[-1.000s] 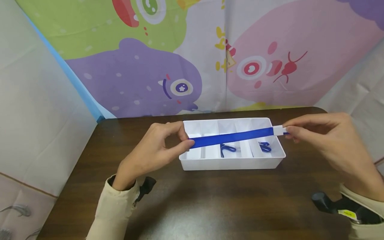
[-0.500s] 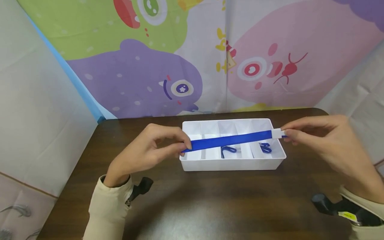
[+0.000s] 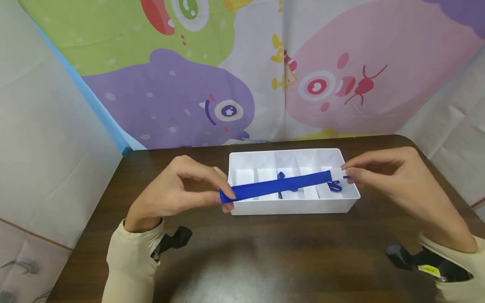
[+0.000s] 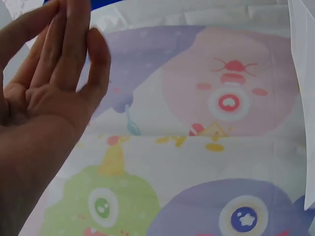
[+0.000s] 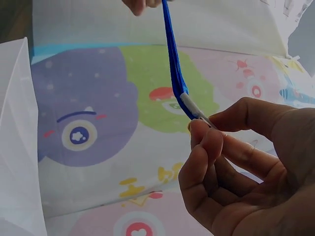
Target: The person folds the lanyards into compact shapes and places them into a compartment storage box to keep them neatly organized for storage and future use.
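Observation:
A blue lanyard [image 3: 282,185] with a white fastener [image 3: 336,174] is stretched between my two hands, over the front part of a white divided box [image 3: 295,206]. My left hand [image 3: 176,189] pinches its folded left end between thumb and fingers. At the other end, thumb and fingertips of my right hand [image 3: 398,181] pinch it at the fastener. The right wrist view shows the lanyard [image 5: 173,59] edge-on, rising from that fastener [image 5: 191,105]. In the left wrist view only a sliver of blue strap [image 4: 106,4] shows above the fingers.
Inside the box lie a blue looped cord [image 3: 335,186] in the right compartment and another blue piece [image 3: 281,175] near the middle, partly covered by the lanyard. The box stands on a dark wooden table [image 3: 265,261], before a cartoon-printed cloth [image 3: 170,105].
Both hands have moved left with the lanyard, which now hangs lower over the box. My left hand has shifted its fingers at the strap's end, which now shows a fold.

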`<state>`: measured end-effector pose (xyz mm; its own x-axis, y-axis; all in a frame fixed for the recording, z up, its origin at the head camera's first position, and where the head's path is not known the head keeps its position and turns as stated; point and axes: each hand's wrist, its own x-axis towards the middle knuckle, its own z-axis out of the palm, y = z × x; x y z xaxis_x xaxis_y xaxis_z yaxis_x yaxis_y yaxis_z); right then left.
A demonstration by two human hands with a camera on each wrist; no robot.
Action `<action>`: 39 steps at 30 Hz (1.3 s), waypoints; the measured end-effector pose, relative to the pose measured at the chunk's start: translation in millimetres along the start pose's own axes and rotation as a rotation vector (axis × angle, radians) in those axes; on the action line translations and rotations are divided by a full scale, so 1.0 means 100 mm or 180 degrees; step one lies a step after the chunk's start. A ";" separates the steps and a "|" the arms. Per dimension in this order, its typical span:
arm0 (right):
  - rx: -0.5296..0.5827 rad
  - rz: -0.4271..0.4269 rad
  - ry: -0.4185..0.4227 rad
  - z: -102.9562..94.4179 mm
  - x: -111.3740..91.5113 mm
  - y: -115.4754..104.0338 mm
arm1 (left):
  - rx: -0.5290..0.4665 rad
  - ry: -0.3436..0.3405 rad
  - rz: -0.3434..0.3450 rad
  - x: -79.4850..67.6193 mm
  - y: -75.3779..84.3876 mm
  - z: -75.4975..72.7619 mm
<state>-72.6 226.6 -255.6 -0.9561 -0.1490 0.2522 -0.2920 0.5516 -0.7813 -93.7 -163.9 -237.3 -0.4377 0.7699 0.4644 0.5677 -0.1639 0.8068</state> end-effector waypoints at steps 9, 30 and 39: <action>0.0105 -0.0287 -0.0329 0.08 0.03 0.06 | -0.0415 0.0089 0.0144 0.02 -0.01 0.07; -0.0170 -0.0509 -0.0174 0.33 -0.11 -0.11 | 0.0967 0.0564 -0.0385 0.15 -0.04 0.33; -0.0242 -0.0563 -0.0170 0.41 -0.16 -0.19 | 0.1267 0.0913 -0.0389 0.20 -0.08 0.50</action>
<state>-52.6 184.9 -268.3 -0.8905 -0.2915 0.3495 -0.4551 0.5729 -0.6817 -72.6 -116.2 -252.5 -0.6599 0.5590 0.5020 0.6976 0.2078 0.6857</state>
